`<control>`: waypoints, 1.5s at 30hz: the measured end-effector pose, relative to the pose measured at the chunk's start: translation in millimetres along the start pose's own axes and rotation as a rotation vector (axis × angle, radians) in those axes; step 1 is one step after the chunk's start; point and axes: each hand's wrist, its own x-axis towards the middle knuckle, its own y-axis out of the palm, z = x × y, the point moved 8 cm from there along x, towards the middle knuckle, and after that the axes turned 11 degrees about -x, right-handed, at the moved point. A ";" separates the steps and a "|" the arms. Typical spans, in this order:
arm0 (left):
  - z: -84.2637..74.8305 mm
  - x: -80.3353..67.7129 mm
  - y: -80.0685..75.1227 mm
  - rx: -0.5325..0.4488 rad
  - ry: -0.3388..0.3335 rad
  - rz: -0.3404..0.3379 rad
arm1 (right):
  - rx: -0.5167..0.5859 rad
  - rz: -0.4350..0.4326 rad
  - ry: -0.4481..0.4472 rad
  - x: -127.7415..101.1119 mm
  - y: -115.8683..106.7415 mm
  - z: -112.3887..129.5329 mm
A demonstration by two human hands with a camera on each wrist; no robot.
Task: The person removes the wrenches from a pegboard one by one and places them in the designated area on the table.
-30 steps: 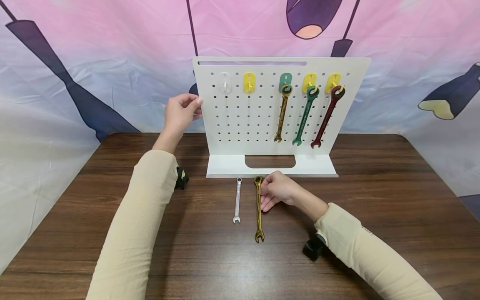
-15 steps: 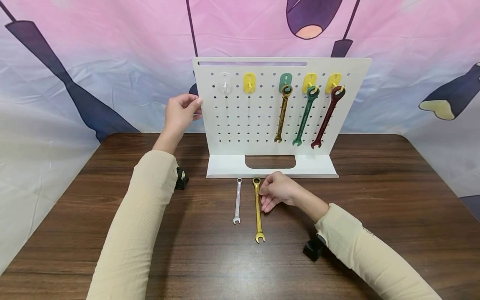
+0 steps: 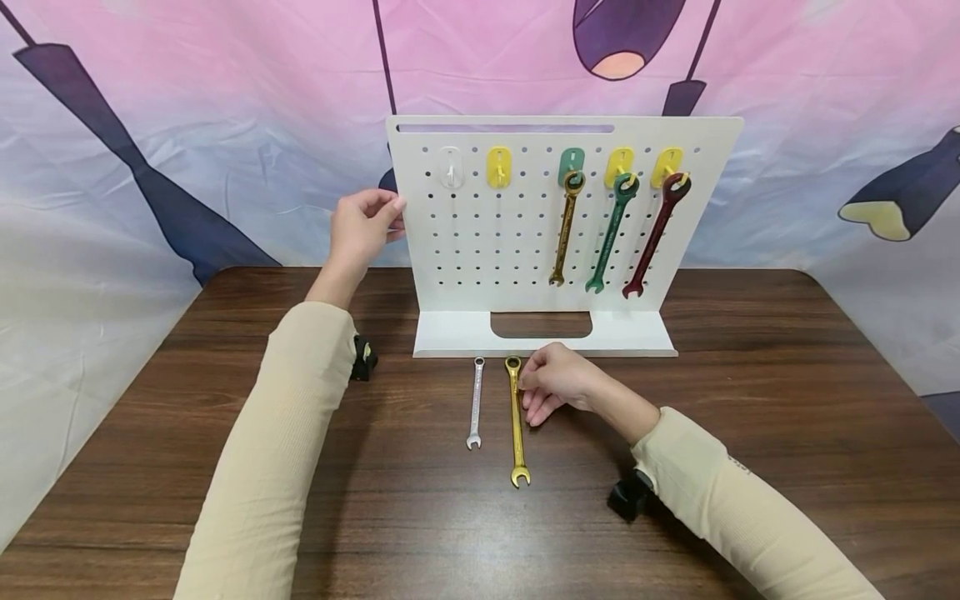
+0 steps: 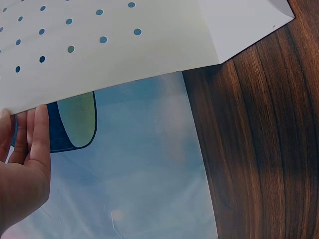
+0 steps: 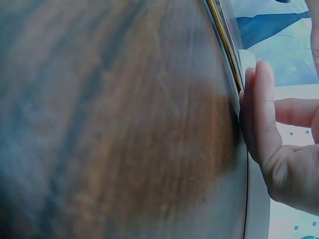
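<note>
a: from the head view we see a dark wooden table (image 3: 225, 467) before a pink and blue cloth. our left hand (image 3: 362, 227) grips the white pegboard (image 3: 495, 242) by its left edge.

b: our right hand (image 3: 557, 381) touches the gold wrench (image 3: 516, 421) lying flat beside a small silver wrench (image 3: 475, 402).

a: left wrist view: fingers (image 4: 35, 134) lie straight behind the board edge.

b: right wrist view: fingertips (image 5: 259, 99) rest against the gold shaft, curled loosely.

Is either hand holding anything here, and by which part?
The left hand grips the white pegboard by its left edge. The right hand touches the gold wrench near its ring end on the table; no firm grip shows.
</note>
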 end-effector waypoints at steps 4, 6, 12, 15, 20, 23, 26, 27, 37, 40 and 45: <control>0.3 0.2 0.5 -0.008 0.000 0.000 | -0.008 -0.003 -0.006 -1.7 -2.4 1.5; 0.4 0.1 0.6 -0.007 0.000 0.001 | -0.016 -0.001 -0.008 -2.4 -3.7 2.3; 1.2 -0.4 0.6 -0.009 -0.009 -0.001 | -0.031 -0.011 -0.007 -4.6 -7.6 5.6; 1.7 -0.1 0.4 -0.013 -0.011 -0.003 | -0.045 -0.016 -0.010 -5.8 -9.7 7.6; 2.3 0.4 0.4 -0.017 -0.010 -0.004 | -0.081 -0.023 -0.019 -7.7 -13.3 11.9; 2.1 0.6 0.4 -0.018 -0.008 -0.004 | -0.102 -0.029 -0.021 -9.1 -15.8 14.5; 1.8 0.5 0.2 -0.010 -0.007 -0.005 | -0.122 -0.035 -0.025 -10.4 -18.4 17.5; 1.7 0.5 0.1 -0.009 -0.007 -0.006 | -0.132 -0.034 -0.031 -10.9 -19.2 18.8; 2.0 1.1 0.2 -0.016 -0.005 -0.004 | -0.163 -0.049 -0.096 -18.6 -31.2 33.7; 2.3 1.6 -0.1 -0.020 -0.004 -0.006 | -0.182 -0.050 -0.112 -20.0 -34.5 37.4; 2.8 2.1 -0.1 -0.023 -0.010 -0.004 | -0.196 -0.050 -0.138 -21.5 -38.7 41.9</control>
